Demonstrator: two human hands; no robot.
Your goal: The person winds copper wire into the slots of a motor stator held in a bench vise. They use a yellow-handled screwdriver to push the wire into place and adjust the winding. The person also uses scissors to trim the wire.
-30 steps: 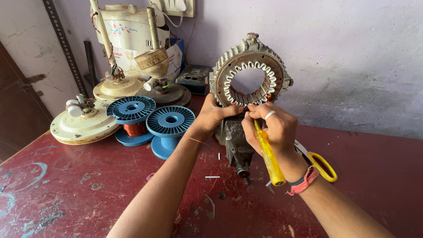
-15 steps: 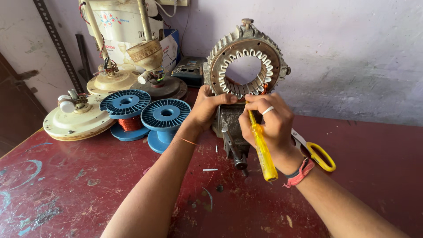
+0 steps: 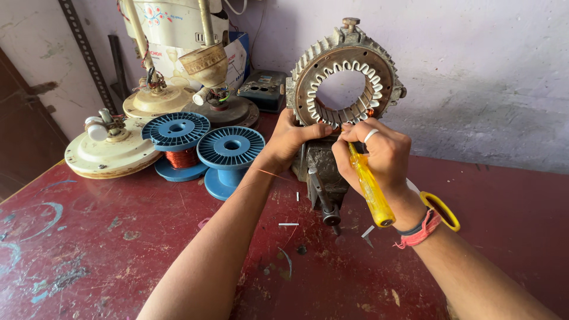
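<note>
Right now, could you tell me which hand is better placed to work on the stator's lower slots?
The right hand, probably: it holds the yellow screwdriver, tip up at the stator rim's lower edge. The left hand just grips that rim.

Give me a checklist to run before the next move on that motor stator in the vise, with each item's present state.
1. Stator seated upright in the bench vise: ok, though how tightly it is clamped cannot be told.
2. Left hand steadying the stator's lower rim: ok.
3. Right hand holding the yellow screwdriver, tip at the lower slots: ok.
4. Screwdriver tip placed clear of the windings: cannot tell, fingers hide it.
5. Copper wire spools within reach on the left: ok.
6. Red table tidy around the vise: not ok, small white scraps lie there.
</note>
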